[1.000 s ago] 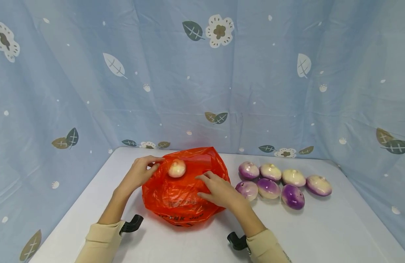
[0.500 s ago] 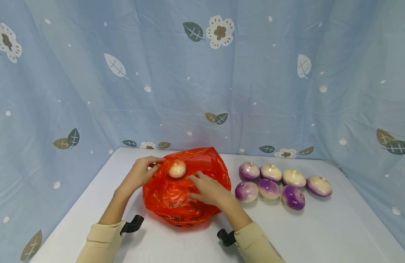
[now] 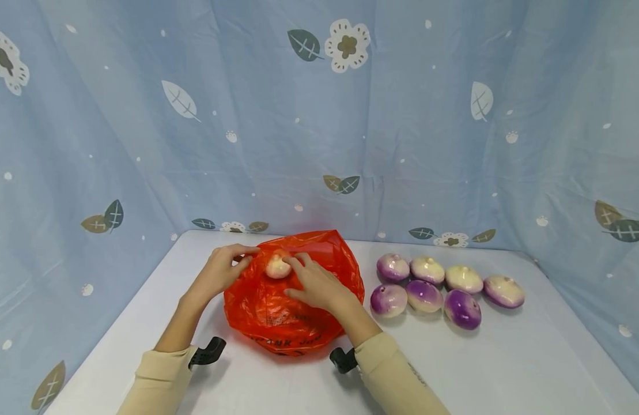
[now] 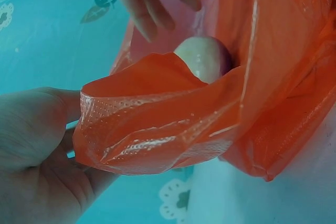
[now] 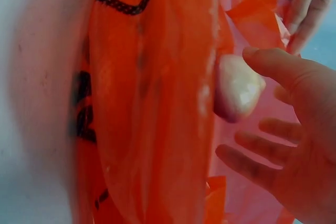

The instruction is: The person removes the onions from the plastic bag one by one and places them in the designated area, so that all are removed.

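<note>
A red plastic bag (image 3: 283, 302) lies spread with its mouth open on the white table. Inside it sits one purple-and-white turnip (image 3: 276, 267), its pale side showing in both wrist views. My left hand (image 3: 222, 269) pinches the bag's left rim between thumb and fingers. In the left wrist view a fold of the rim hangs from that grip. My right hand (image 3: 317, 282) reaches over the bag mouth, fingers spread, with the fingertips right at the turnip. In the right wrist view the thumb overlaps the turnip's edge and the other fingers are stretched out beside it.
To the right of the bag several more turnips (image 3: 424, 297) lie in two loose rows on the white table (image 3: 506, 357). A blue curtain (image 3: 423, 132) with leaves and flowers hangs behind the table and along both sides.
My right hand has moved left and farther into the bag, from the bag's right side up to the turnip. My left hand has kept its place on the rim.
</note>
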`<state>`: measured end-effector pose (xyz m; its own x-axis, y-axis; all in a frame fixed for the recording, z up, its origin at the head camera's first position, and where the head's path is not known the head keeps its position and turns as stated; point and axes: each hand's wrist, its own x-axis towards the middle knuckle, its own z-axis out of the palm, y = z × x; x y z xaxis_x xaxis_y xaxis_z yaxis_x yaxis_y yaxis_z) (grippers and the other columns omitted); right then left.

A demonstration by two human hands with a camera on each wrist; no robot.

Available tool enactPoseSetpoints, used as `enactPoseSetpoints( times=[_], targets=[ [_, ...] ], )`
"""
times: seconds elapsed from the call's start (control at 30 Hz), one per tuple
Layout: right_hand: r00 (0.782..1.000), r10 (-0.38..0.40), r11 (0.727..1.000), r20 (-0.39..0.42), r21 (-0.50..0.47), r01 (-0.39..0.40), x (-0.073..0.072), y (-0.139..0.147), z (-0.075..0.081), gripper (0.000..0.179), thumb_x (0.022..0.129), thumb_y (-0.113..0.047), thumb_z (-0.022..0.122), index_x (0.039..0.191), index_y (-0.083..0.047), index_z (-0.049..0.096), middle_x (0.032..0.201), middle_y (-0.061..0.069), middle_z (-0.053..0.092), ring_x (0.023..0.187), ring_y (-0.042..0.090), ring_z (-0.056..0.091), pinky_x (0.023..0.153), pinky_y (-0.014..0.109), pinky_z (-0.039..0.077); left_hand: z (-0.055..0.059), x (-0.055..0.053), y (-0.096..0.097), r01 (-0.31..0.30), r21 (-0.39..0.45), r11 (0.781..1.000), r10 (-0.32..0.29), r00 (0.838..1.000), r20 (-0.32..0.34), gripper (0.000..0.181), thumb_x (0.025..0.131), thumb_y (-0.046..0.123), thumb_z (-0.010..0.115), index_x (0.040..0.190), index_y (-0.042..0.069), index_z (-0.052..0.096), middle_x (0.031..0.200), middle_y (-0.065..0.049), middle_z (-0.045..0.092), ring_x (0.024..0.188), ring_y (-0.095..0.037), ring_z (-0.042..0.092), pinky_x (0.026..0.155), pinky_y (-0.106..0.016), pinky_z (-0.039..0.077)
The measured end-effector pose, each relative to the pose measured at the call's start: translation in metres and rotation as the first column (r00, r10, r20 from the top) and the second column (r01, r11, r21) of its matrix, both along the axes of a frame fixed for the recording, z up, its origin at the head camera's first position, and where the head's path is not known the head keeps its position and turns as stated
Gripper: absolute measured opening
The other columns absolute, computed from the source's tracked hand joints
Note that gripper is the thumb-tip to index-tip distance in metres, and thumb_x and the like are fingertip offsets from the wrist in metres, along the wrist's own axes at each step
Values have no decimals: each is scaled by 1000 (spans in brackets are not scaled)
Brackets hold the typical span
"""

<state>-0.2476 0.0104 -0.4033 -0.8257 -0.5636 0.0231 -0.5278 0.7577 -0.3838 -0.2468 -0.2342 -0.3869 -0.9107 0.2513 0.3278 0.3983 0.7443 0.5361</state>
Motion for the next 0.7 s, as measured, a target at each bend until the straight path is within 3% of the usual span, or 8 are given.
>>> enactPoseSetpoints(
  times=[0.3,0.7],
  targets=[
    [1000,5,999,-22,34,-4,-4,-8,-7,76,91,-40,67,154,-28,28,158,0,31,140,28,42,102,51,50,-1,0,1,-3,-4,1000,3,1000,22,28,95,3,57,118,7,71,117,-14,71,100,-32,66,84,-48,58],
    [1000,6,999,-26,46,-5,-5,-9,-11,71,93,-38,65,153,-26,30,159,0,31,142,28,39,105,50,48,-3,-2,1,10,0,1000,-10,1000,6,27,94,1,58,117,5,71,115,-16,72,100,-33,67,85,-49,59]
  ],
)
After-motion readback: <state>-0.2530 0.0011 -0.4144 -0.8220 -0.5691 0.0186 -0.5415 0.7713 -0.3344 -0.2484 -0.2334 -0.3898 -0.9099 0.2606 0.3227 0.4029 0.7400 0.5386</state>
